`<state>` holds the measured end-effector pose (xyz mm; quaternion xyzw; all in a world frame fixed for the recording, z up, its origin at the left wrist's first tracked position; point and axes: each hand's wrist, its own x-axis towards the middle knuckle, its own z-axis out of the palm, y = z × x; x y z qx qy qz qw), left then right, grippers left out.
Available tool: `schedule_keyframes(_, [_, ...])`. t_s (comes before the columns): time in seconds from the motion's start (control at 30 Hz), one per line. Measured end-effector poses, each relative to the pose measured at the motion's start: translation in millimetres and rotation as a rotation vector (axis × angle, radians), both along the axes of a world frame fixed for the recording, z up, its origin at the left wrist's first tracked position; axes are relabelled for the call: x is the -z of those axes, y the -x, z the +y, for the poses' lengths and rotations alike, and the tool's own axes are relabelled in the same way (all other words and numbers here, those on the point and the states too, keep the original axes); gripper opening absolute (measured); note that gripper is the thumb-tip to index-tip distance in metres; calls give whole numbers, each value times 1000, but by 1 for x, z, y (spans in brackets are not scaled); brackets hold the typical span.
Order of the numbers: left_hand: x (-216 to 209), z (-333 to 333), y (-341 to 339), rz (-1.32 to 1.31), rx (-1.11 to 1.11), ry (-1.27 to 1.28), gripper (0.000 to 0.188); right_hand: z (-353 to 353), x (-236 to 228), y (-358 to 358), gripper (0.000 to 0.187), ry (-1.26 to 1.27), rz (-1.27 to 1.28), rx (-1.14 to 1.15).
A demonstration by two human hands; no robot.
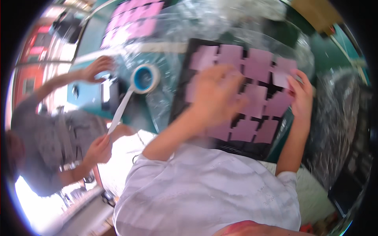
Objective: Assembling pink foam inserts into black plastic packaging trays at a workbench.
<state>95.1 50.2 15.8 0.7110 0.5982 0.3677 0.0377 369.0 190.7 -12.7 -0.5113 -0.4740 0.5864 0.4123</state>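
Observation:
A black tray (182, 88) lies in front of me, with rows of pink rectangular pieces (258, 63) set in it. Over the middle of the tray is my left hand (218, 94), blurred by motion. Its fingers and thumb look spread apart, and nothing shows between them. At the tray's far right corner, my right hand (302, 94) pinches the edge of a pink piece (284, 70) between thumb and fingers. My left forearm hides part of the pieces on the tray's near left side.
To my left a co-worker (51, 137) holds a white strip (120, 111) running to a white tape roll (155, 80) with a blue core. Another tray of pink pieces (136, 19) is at the far left. Clear plastic film (244, 13) and a wrapped stack (334, 118) lie around.

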Motion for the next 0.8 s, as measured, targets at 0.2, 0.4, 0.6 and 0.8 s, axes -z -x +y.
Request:
schedule_keyframes(0.2, [24,-67,-102,292,352,-251,51,16,-12,0,37,47,228,-65])
schedule_keyframes(0.4, [35,-76,-107,390,99,-158,55,44,-1,2,31,98,329,-199])
schedule_keyframes(0.6, [52,-85,-116,436,-20,-273,57,49,-11,7,28,116,408,-234])
schedule_keyframes(0.8, [47,-66,-109,419,-48,-448,53,46,-14,18,28,132,511,-265])
